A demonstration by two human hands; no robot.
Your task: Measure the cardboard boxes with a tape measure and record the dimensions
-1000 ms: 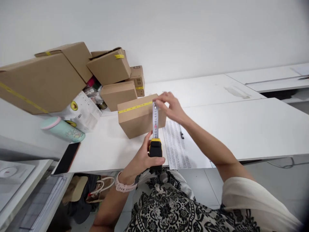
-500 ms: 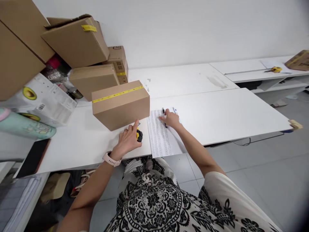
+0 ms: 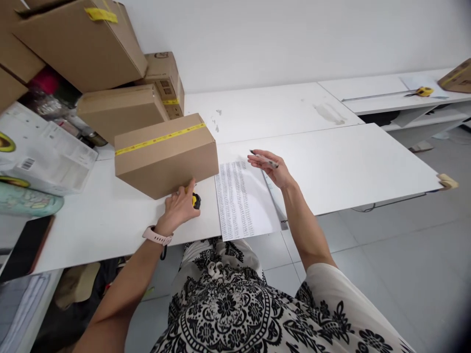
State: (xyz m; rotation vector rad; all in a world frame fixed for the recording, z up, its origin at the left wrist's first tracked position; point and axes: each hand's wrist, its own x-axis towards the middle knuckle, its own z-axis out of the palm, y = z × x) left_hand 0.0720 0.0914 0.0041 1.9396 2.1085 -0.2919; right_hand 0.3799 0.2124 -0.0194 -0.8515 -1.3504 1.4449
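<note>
A cardboard box with a strip of yellow tape lies on the white table in front of me. My left hand rests on a yellow and black tape measure on the table at the box's near edge, fingers curled over it. My right hand is raised a little above a printed sheet of figures and holds a pen between its fingers. I wear a pale watch on the left wrist.
Several more cardboard boxes are stacked at the back left against the wall, with a white avocado-printed carton and a mint bottle. A dark phone lies at the left edge. Far right, another tape measure and box.
The tape, stretched over the box a second ago, is now retracted and set on the table under my left hand. My right hand left the box and picked up a pen from the sheet.
</note>
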